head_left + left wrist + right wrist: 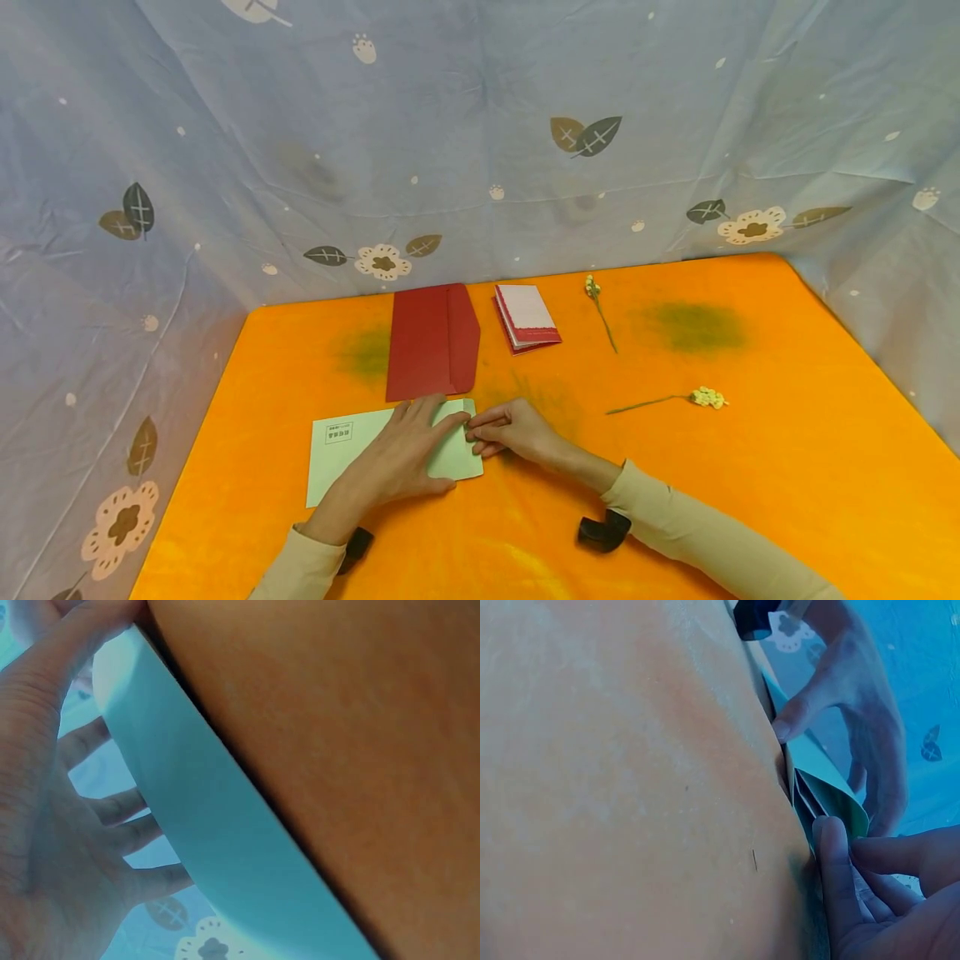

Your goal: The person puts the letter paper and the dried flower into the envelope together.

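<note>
A pale green envelope [356, 446] with dark print in one corner lies in front of me on the table. My left hand [408, 454] spans it and grips it across its width, thumb at the near edge and fingers toward the far edge. At its right end, my right hand [521, 433] pinches the edge of the mouth. In the right wrist view the envelope [817, 761] bulges, its mouth parted, with thin layered edges inside. Whether the right fingertips hold only the envelope or also something within it, I cannot tell.
Behind the green envelope lies a red envelope [420, 342] with its flap to the right. Further right are a folded red-and-white card [525, 317] and two yellow flower stems [603, 321], [660, 404]. A patterned cloth [480, 167] hangs behind the orange table cover [787, 483].
</note>
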A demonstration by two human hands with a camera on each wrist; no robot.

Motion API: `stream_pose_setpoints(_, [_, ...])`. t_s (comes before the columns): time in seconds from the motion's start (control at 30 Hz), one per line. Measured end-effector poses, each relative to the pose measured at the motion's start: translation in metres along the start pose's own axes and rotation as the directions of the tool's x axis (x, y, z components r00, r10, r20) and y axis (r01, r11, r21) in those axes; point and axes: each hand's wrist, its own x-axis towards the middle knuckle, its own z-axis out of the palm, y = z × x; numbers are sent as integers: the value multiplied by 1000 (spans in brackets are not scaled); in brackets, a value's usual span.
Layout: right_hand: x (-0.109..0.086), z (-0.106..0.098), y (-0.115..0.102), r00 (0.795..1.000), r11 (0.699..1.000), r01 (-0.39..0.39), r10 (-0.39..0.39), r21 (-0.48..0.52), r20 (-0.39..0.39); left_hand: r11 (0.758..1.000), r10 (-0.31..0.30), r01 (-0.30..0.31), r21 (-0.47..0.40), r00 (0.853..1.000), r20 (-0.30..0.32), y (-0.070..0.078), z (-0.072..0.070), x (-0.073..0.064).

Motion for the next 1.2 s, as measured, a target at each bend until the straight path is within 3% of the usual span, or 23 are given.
stream_pose_setpoints(0.4, [-6, -6, -2, 1000, 1000, 1, -1, -2, -3, 1000, -9, 9, -8, 1000, 12, 1, 0, 0])
stream_pose_setpoints(0.6, [-14, -24, -7, 1000, 999, 18, -18, -39, -5, 999, -30, 30, -16, 999, 30, 0, -1, 0])
stream_pose_setpoints(0.73, [-23, -41, -9, 999, 993, 32, -34, -115, -15, 999, -33, 33, -14, 999, 34, 0, 0, 0])
stream_pose_setpoints(1.0, [-47, -85, -18, 990, 929, 52, -95, -366, -101, 1000, -25, 25, -12, 999, 25, -1, 1, 0])
stream_pose_setpoints(1.17, [-65, -116, -22, 975, 886, 46, -141, -461, -172, 1000, -21, 22, -23, 1000, 23, 0, 0, 0])
stream_pose_setpoints(1.2, [-70, -121, -23, 969, 867, 45, -158, -497, -189, 999, -21, 21, -24, 1000, 21, 0, 0, 0])
